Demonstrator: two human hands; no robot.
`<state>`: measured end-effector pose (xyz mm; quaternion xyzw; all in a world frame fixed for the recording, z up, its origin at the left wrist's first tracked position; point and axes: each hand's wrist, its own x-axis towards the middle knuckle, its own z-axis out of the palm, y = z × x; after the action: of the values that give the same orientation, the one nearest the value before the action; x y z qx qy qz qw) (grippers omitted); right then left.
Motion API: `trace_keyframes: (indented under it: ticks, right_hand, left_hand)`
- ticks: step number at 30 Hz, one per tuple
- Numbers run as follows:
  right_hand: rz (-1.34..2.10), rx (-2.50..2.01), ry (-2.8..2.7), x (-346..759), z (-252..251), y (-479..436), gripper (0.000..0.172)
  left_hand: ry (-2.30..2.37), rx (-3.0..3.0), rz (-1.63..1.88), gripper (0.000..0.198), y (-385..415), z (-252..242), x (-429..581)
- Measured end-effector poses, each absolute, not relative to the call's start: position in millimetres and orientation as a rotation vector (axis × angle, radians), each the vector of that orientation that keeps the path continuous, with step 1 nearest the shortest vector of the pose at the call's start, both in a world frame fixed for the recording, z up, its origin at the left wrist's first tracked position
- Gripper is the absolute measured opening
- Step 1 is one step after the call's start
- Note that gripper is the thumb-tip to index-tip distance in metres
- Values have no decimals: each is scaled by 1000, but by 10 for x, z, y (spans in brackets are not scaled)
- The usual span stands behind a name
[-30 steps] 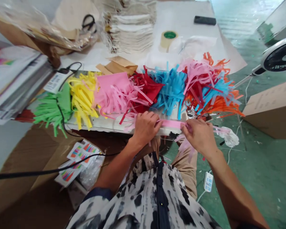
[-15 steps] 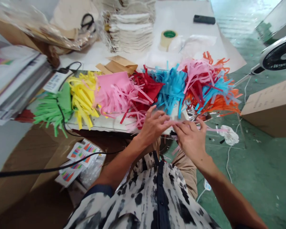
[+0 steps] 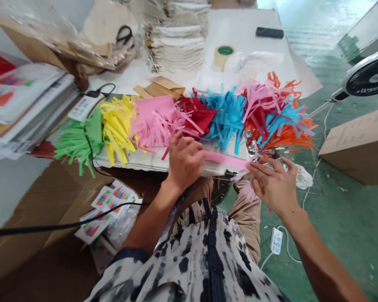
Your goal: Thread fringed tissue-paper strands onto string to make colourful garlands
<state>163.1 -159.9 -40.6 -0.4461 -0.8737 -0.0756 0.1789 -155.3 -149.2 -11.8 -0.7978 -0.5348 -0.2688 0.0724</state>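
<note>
A pink paper strip (image 3: pixel 225 160) stretches between my two hands along the table's front edge. My left hand (image 3: pixel 185 158) is closed on its left end, fingers curled. My right hand (image 3: pixel 273 182) pinches the other end between thumb and fingers; pale pink fringe (image 3: pixel 248 191) hangs below it. Behind the hands lie fringed paper bundles in a row: a green one (image 3: pixel 78 140), a yellow one (image 3: pixel 116 128), a pink one (image 3: pixel 156 117), a red one (image 3: pixel 198 113) and a blue one (image 3: pixel 228 113). Mixed pink, red, blue and orange fringe (image 3: pixel 264 92) lies at the right.
A tape roll (image 3: pixel 224 56), a black phone-like object (image 3: pixel 270 32) and white stacks (image 3: pixel 179 48) are on the table (image 3: pixel 242 25). Scissors (image 3: pixel 124 35) lie at the back left. A fan (image 3: pixel 371 75) and a cardboard box (image 3: pixel 357 144) stand right. A black cable (image 3: pixel 82 224) crosses the left side.
My hands have moved apart, the left one leftward and the right one rightward. The pink strip now shows stretched between them. The view has shifted slightly.
</note>
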Motion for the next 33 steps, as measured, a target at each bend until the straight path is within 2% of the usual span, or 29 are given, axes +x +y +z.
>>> trace_keyframes:
  ticks: [4, 7, 14, 21, 33]
  right_hand:
    - [-213, -1355, -2497, 1509, -252, -1551, 23]
    - [-239, -1373, -2499, 1417, -188, -1536, 21]
    - [-184, -1309, -2483, 1156, -272, -1470, 22]
    - [-278, -1416, -2480, 1154, -388, -1401, 27]
    - [-208, -1563, -2563, 1222, -380, -1203, 36]
  left_hand:
    - [-1261, -2803, -616, 22, -1439, -146, -1105]
    - [-1232, -2891, -473, 23, -1315, -293, -988]
    - [-1258, -2900, -525, 21, -1240, -366, -1063]
    - [-1403, -2804, -529, 21, -1241, -384, -1170]
    - [-1813, -2789, -530, 15, -1115, -296, -1327]
